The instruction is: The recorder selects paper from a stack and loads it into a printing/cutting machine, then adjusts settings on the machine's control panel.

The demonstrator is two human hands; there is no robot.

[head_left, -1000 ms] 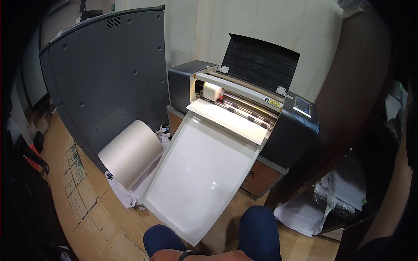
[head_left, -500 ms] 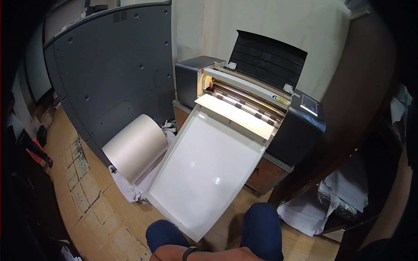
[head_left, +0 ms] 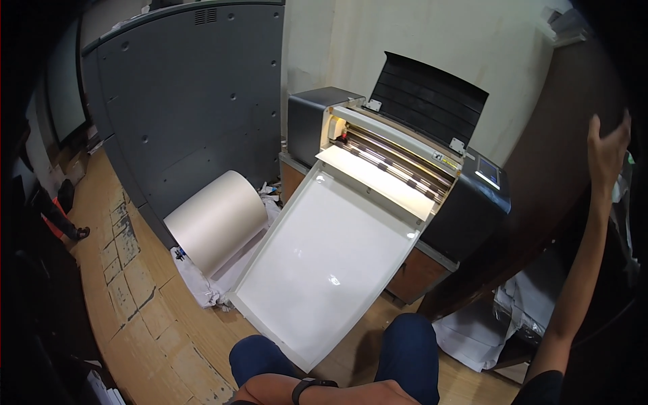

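My right hand (head_left: 607,145) is raised at the right, beside a dark brown panel (head_left: 540,148), thumb and fingers apart with nothing visible between them. My left hand (head_left: 374,391) rests low across my lap, a black band (head_left: 312,390) at its wrist; its fingers are hidden. In front of me is a dark grey plotter (head_left: 315,121), its black lid (head_left: 425,94) raised. Its lit rollers (head_left: 395,169) and small carriage (head_left: 337,129) show above a pale sheet (head_left: 374,182). A sloping white tray (head_left: 317,263) runs down from it toward my knees.
A large pale roll (head_left: 216,223) lies on crumpled paper (head_left: 202,283) beside a tall grey machine (head_left: 189,94). Stacked white papers (head_left: 472,334) sit at the lower right. A person's foot (head_left: 79,233) shows at the far left, on a worn wooden floor (head_left: 142,304).
My right arm has risen from the lower right, bringing the hand into view. The carriage has slid to the left end. The view has shifted slightly.
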